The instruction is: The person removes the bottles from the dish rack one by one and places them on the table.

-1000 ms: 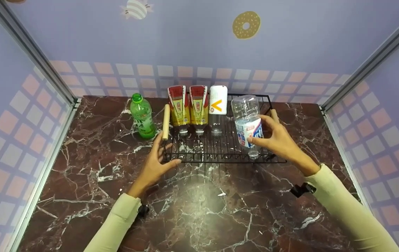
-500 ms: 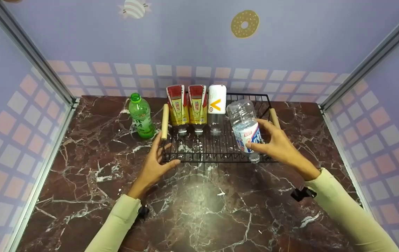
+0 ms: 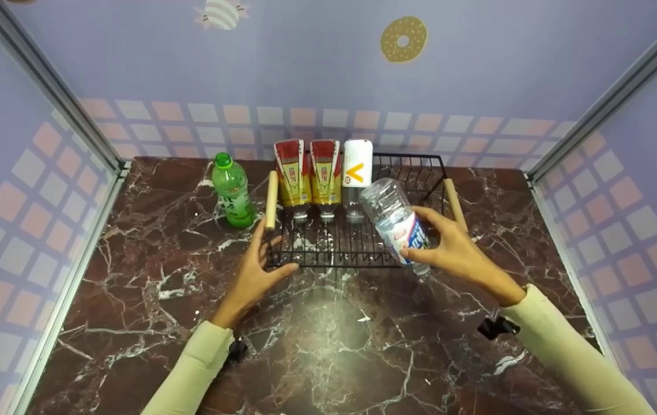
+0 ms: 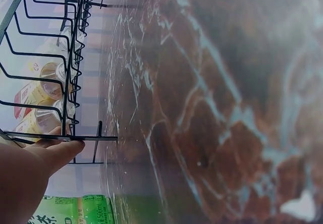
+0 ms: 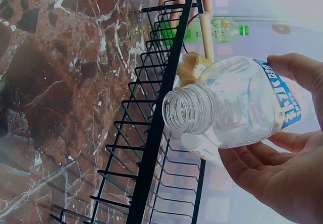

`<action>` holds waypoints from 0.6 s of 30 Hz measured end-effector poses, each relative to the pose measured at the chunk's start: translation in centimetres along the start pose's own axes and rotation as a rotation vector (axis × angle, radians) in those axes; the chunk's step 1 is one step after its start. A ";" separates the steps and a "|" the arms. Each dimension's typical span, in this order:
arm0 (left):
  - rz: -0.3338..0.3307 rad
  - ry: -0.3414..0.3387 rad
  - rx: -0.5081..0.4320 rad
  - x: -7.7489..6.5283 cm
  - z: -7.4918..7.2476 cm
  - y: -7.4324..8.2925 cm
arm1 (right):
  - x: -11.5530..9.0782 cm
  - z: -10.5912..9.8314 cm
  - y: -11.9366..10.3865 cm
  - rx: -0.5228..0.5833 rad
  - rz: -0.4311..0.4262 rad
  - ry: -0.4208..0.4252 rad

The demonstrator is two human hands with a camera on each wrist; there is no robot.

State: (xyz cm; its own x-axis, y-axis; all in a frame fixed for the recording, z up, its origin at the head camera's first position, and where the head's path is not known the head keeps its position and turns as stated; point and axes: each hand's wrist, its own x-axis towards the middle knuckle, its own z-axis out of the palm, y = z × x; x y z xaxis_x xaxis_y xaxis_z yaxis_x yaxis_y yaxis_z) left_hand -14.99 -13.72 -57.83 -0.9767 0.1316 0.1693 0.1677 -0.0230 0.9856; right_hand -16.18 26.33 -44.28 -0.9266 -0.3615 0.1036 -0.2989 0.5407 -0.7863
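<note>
My right hand (image 3: 446,242) grips a clear plastic bottle (image 3: 386,202) by its blue-and-white label. The bottle is tilted upside down over the right part of a black wire rack (image 3: 363,259), its uncapped mouth at the rack's front edge in the head view. My left hand (image 3: 256,268) holds the rack's front left corner, below a wooden handle (image 3: 272,202). Two red-and-yellow bottles (image 3: 292,173) and a white-labelled bottle (image 3: 358,164) stand neck down in the rack's left and middle. The right wrist view shows the held bottle's open neck (image 5: 189,110) close up.
A green bottle (image 3: 233,193) stands upright on the dark marbled table (image 3: 317,346), left of the rack. A second wooden handle (image 3: 455,204) is on the rack's right end. Purple walls (image 3: 305,57) enclose the back and sides. A small white scrap (image 3: 364,318) lies in front.
The clear bottle has tilted further, its base swinging left and its mouth coming toward the front. My right hand has moved slightly nearer. The left hand stays at the rack's corner.
</note>
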 end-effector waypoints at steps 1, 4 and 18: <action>0.000 -0.001 0.000 0.0 0.0 0.0 | 0.0 0.1 0.0 -0.002 -0.006 -0.009; -0.001 -0.005 -0.002 0.1 0.0 -0.1 | -0.2 0.3 0.0 -0.021 -0.016 -0.030; -0.004 0.007 -0.003 0.0 0.0 -0.1 | -1.0 1.4 -0.3 -0.044 -0.086 -0.108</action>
State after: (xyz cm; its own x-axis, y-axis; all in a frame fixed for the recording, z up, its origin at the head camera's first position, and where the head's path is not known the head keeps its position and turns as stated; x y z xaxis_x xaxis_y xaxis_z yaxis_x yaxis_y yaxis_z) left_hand -15.02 -13.75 -57.94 -0.9783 0.1244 0.1658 0.1638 -0.0258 0.9862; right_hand -14.80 25.48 -45.06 -0.8679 -0.4864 0.1013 -0.3879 0.5360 -0.7498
